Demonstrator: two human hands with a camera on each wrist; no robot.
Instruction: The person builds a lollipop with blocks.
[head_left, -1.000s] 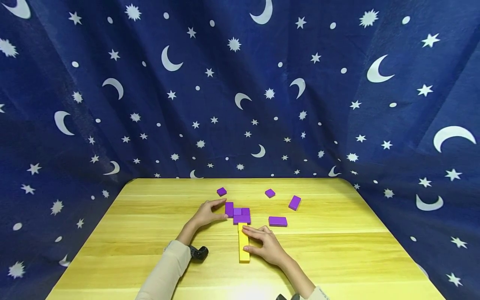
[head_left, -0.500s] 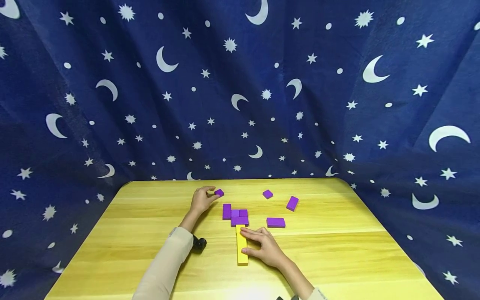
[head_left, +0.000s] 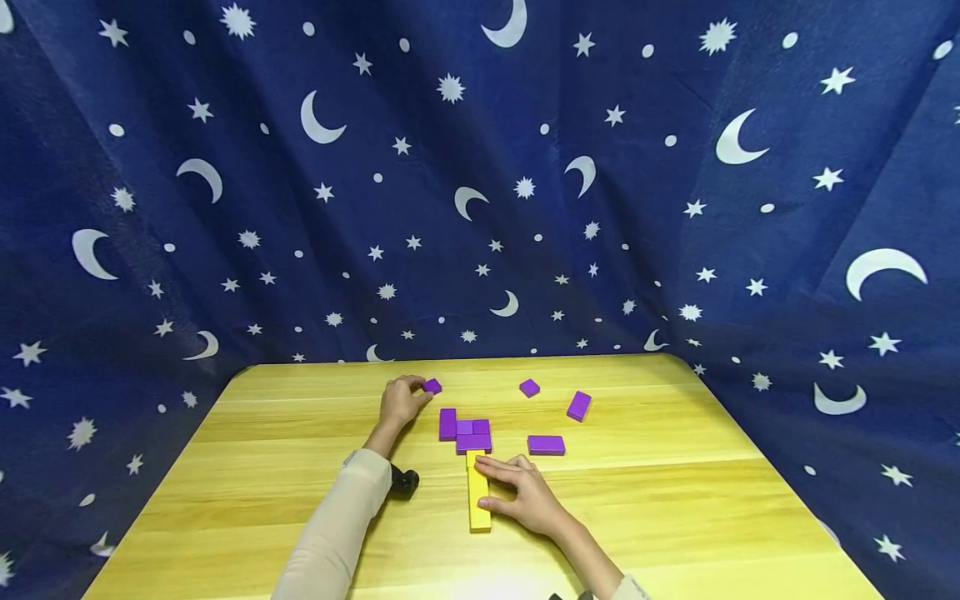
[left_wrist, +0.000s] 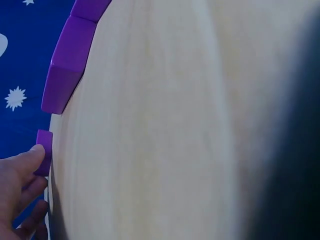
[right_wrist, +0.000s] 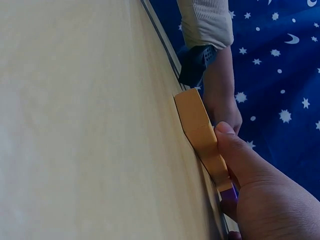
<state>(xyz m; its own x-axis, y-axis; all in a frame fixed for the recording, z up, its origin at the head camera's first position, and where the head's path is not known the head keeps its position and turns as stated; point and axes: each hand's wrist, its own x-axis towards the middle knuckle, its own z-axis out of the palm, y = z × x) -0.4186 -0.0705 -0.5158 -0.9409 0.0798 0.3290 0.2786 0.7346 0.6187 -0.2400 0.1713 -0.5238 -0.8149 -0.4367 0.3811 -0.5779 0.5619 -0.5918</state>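
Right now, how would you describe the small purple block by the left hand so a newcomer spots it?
From the wood-grained table, look toward its far edge, slightly left of centre. There the left hand has its thumb against a small purple block. It's the only purple block that hand touches.

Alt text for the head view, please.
A person's left hand touches a small purple block on a wood-grain table; the right hand rests on yellow blocks leading to a purple block cluster. Three loose purple blocks lie to the right, before a blue star-and-moon curtain.
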